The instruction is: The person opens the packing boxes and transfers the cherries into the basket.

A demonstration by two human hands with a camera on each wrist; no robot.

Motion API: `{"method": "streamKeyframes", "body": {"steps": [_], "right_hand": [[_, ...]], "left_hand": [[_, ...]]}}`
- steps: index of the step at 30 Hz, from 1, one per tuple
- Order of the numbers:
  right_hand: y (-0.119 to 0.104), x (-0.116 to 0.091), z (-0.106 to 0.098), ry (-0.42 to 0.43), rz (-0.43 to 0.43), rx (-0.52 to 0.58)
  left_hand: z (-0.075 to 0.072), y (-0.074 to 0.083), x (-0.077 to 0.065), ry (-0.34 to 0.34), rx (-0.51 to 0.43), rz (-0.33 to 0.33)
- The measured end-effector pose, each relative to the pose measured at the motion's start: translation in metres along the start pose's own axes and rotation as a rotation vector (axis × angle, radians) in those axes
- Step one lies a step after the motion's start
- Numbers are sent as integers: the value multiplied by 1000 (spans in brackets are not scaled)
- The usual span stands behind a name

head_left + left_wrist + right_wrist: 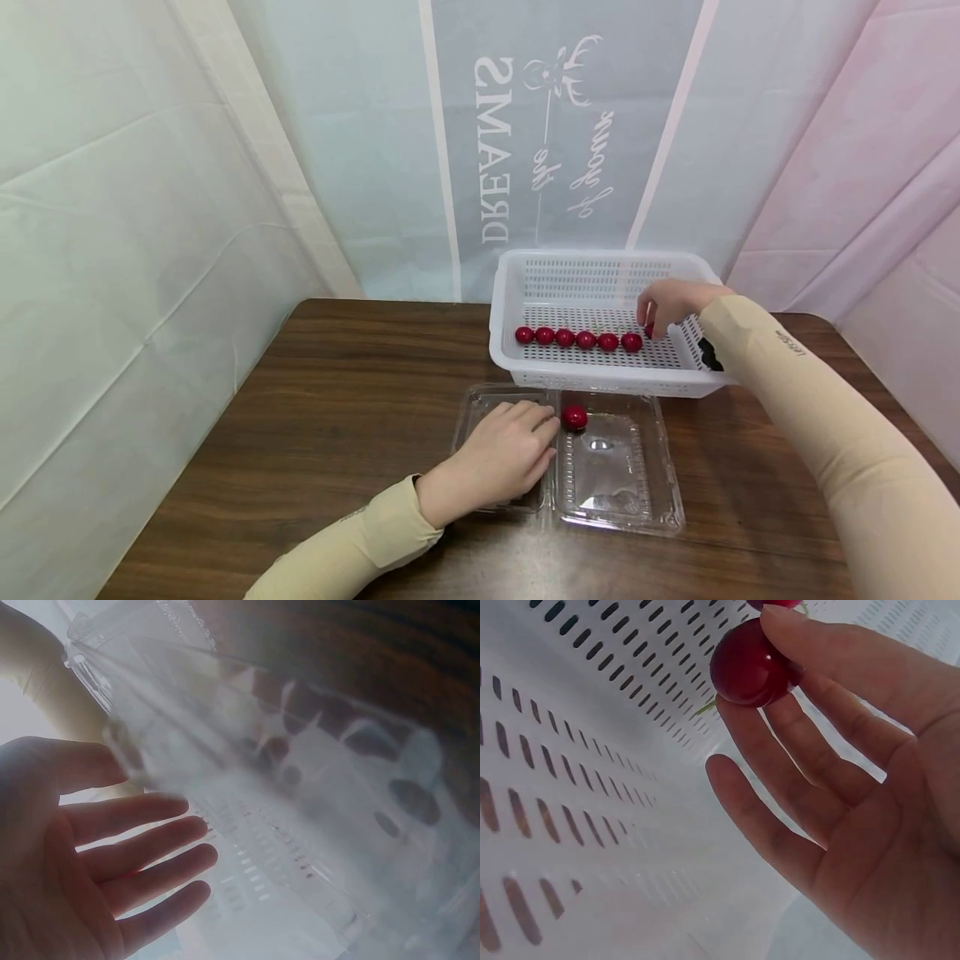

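Note:
My right hand (681,302) reaches into the white perforated basket (600,377) and pinches a cherry (746,664) between thumb and fingertips. A green stem (705,707) shows beside this dark red, glossy fruit. To its left, several cherries (586,339) lie in a row on the basket floor. My left hand (495,454) lies over the left half of an opened clear plastic clamshell box (656,500), palm down, its fingers extended and holding nothing. One cherry (574,417) sits in the top left corner of the right half. The left hand hides much of the other half.
A brown wooden table (322,400) carries the basket and the box, with the basket directly behind the box. Behind the table hangs a printed grey cloth (390,167); white cloth (150,250) covers the left side. A black patch (709,354) shows at the basket's right end.

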State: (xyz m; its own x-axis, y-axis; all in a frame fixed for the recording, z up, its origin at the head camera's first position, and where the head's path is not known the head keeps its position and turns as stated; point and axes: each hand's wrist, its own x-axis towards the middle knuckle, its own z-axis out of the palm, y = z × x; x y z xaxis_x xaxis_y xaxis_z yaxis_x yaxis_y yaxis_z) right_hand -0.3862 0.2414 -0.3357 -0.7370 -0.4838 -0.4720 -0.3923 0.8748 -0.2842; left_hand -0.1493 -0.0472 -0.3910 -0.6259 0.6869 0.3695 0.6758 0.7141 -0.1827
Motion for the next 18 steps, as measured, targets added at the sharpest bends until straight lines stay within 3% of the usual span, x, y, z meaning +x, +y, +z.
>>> {"method": "streamKeyframes", "body": {"steps": [18], "right_hand": [[10, 13, 13, 4, -12, -13]], "left_hand": [[-1, -3, 0, -6, -7, -9]]}}
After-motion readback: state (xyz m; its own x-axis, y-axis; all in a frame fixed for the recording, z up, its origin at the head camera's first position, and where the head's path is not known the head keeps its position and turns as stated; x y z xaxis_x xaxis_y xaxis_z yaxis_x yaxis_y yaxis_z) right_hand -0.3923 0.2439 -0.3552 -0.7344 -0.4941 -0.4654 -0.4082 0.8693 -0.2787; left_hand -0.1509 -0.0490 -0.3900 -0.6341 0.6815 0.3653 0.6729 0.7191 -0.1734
